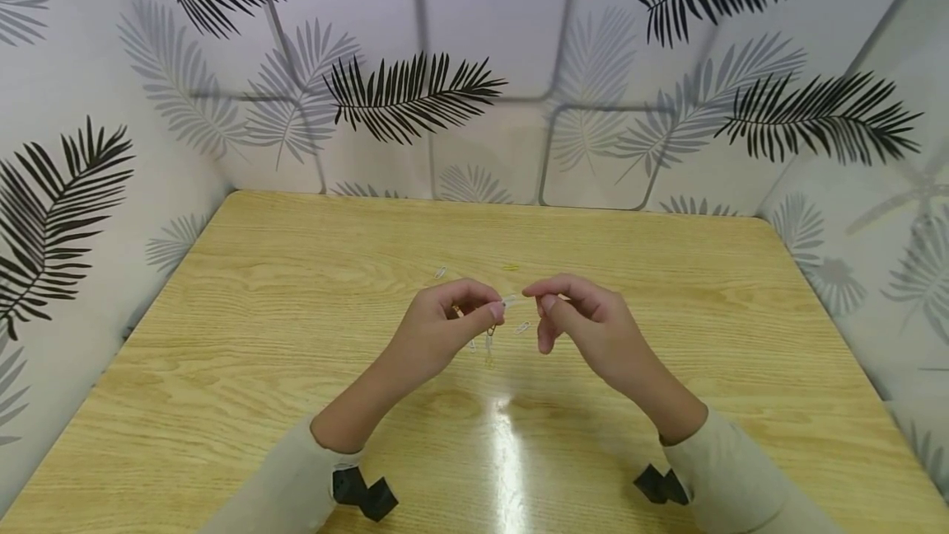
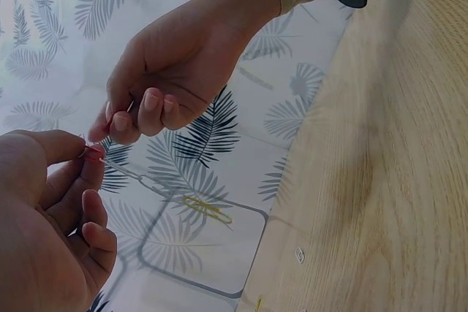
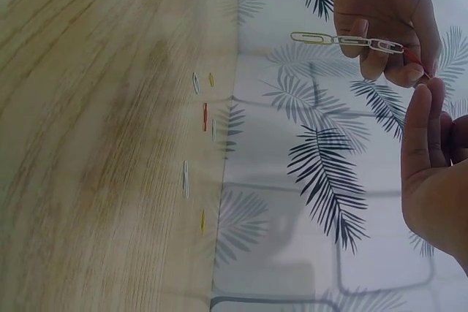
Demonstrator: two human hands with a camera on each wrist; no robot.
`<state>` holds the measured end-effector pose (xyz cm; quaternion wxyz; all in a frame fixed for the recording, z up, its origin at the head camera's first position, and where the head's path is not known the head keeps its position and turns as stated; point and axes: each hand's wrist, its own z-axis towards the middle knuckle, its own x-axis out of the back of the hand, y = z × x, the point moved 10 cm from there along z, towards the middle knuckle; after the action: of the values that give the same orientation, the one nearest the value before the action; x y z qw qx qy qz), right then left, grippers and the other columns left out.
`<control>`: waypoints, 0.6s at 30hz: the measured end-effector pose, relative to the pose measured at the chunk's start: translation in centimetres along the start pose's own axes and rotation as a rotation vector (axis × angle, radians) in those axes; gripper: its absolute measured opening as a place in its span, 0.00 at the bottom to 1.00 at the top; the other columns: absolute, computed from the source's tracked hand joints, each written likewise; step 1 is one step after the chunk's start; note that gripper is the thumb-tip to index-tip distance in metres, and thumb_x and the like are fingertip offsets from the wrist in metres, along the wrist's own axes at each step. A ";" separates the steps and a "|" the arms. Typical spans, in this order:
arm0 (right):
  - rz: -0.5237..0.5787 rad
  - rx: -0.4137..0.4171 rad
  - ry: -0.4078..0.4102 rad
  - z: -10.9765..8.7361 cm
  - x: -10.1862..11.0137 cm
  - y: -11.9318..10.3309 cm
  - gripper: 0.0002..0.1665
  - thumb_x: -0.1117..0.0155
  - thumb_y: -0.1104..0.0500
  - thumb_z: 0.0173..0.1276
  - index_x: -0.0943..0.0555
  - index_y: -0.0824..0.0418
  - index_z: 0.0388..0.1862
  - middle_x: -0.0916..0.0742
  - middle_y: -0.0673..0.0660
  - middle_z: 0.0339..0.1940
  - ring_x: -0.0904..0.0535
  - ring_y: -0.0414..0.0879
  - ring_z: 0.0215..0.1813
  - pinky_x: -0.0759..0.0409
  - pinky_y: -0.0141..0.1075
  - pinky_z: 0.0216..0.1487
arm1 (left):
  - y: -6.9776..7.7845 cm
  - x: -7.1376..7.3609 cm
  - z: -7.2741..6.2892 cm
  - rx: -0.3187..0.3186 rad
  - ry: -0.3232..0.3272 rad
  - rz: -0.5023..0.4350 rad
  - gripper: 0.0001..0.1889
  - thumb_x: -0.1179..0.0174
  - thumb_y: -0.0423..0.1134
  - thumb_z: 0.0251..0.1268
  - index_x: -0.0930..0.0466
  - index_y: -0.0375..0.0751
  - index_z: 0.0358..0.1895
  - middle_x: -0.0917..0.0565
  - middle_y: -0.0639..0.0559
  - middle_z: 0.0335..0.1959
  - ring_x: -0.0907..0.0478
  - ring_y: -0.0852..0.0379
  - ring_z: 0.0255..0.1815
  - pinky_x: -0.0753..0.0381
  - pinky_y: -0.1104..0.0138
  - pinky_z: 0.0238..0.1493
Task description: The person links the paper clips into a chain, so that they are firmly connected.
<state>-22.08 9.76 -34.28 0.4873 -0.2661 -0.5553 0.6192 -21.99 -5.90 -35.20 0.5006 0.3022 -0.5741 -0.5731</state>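
Observation:
My left hand (image 1: 448,324) pinches a red paper clip (image 2: 93,153) between thumb and fingertips. Linked below it hangs a short chain of white paper clips (image 3: 385,46), with a yellow paper clip (image 3: 311,37) at its free end. Close on the other side is my right hand (image 1: 589,328), thumb and forefinger brought together at the clip's end. A thin reddish bit of wire (image 2: 110,123) shows between those fingers, mostly hidden. From above, a pale clip (image 1: 508,301) spans part of the narrow space between the hands.
Loose paper clips lie on the wooden table (image 1: 296,311) around the hands: a white one (image 1: 441,272), a yellow one (image 1: 511,267), another white one (image 1: 522,326) and a red one (image 3: 205,117). A leaf-patterned curtain (image 1: 489,138) surrounds the table's back and sides.

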 end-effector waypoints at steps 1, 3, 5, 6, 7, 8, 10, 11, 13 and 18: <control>-0.009 0.012 -0.012 0.0 -0.1 0.0 0.15 0.49 0.62 0.81 0.20 0.66 0.57 0.20 0.56 0.31 0.18 0.49 0.30 0.17 0.38 0.39 | 0.0 0.0 0.0 -0.001 0.000 0.001 0.06 0.39 0.41 0.72 0.15 0.45 0.44 0.17 0.52 0.35 0.28 0.53 0.31 0.28 0.68 0.30; -0.026 0.034 -0.037 0.1 -0.3 -0.1 0.17 0.51 0.62 0.82 0.21 0.67 0.60 0.21 0.58 0.29 0.18 0.49 0.31 0.18 0.38 0.40 | 0.0 0.0 0.0 -0.003 -0.001 -0.002 0.07 0.39 0.41 0.72 0.15 0.45 0.44 0.17 0.51 0.35 0.27 0.53 0.31 0.28 0.68 0.30; -0.043 0.036 -0.049 0.1 -0.3 0.0 0.18 0.51 0.62 0.82 0.22 0.67 0.62 0.21 0.58 0.29 0.18 0.49 0.32 0.18 0.38 0.42 | 0.0 0.0 0.0 -0.003 -0.001 -0.005 0.07 0.40 0.41 0.72 0.15 0.45 0.44 0.17 0.51 0.35 0.27 0.52 0.31 0.28 0.68 0.31; -0.053 0.031 -0.050 0.1 -0.3 0.1 0.18 0.51 0.62 0.82 0.22 0.67 0.62 0.20 0.58 0.29 0.18 0.49 0.33 0.18 0.38 0.42 | 0.0 0.0 0.0 -0.002 -0.002 -0.006 0.07 0.40 0.41 0.72 0.15 0.45 0.44 0.17 0.51 0.36 0.27 0.51 0.32 0.28 0.68 0.31; -0.062 0.023 -0.048 0.1 -0.3 0.2 0.17 0.50 0.62 0.81 0.22 0.67 0.62 0.19 0.58 0.29 0.17 0.49 0.33 0.17 0.38 0.43 | 0.0 0.0 0.0 -0.001 -0.002 -0.007 0.07 0.40 0.41 0.72 0.15 0.45 0.44 0.17 0.51 0.36 0.27 0.51 0.32 0.28 0.68 0.31; -0.073 0.008 -0.043 0.1 -0.3 0.3 0.16 0.49 0.61 0.81 0.21 0.65 0.60 0.19 0.58 0.30 0.17 0.48 0.34 0.17 0.38 0.44 | 0.0 0.0 0.0 0.001 -0.001 -0.008 0.06 0.40 0.41 0.72 0.15 0.45 0.44 0.17 0.51 0.36 0.27 0.51 0.32 0.28 0.68 0.31; -0.082 -0.028 -0.033 0.2 -0.2 0.6 0.14 0.47 0.60 0.80 0.20 0.64 0.57 0.17 0.58 0.30 0.16 0.48 0.34 0.16 0.38 0.44 | 0.0 0.1 0.0 0.001 0.002 -0.008 0.06 0.40 0.41 0.72 0.15 0.46 0.44 0.17 0.52 0.36 0.27 0.52 0.32 0.28 0.68 0.31; -0.076 -0.046 -0.030 0.2 -0.2 0.7 0.13 0.46 0.59 0.80 0.20 0.64 0.55 0.17 0.59 0.31 0.15 0.48 0.33 0.15 0.39 0.43 | 0.0 0.1 0.0 0.000 0.003 -0.007 0.06 0.40 0.41 0.72 0.15 0.45 0.44 0.17 0.52 0.36 0.27 0.52 0.32 0.28 0.68 0.31; -0.056 -0.079 -0.028 0.2 -0.2 1.0 0.11 0.45 0.59 0.80 0.20 0.64 0.52 0.18 0.61 0.33 0.14 0.49 0.32 0.14 0.41 0.40 | 0.0 0.1 0.0 -0.001 0.005 -0.004 0.06 0.40 0.41 0.72 0.15 0.46 0.44 0.17 0.52 0.36 0.27 0.53 0.32 0.28 0.68 0.31; -0.048 -0.108 -0.041 0.1 -0.3 1.0 0.12 0.45 0.58 0.80 0.19 0.63 0.52 0.17 0.60 0.29 0.15 0.51 0.26 0.14 0.45 0.34 | -0.1 0.1 0.1 -0.006 0.003 -0.007 0.06 0.40 0.41 0.72 0.16 0.45 0.44 0.17 0.51 0.35 0.25 0.42 0.35 0.27 0.68 0.31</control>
<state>-22.41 9.54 -35.29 0.4753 -0.2657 -0.6039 0.5821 -22.09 -5.96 -35.23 0.5002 0.3035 -0.5706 -0.5763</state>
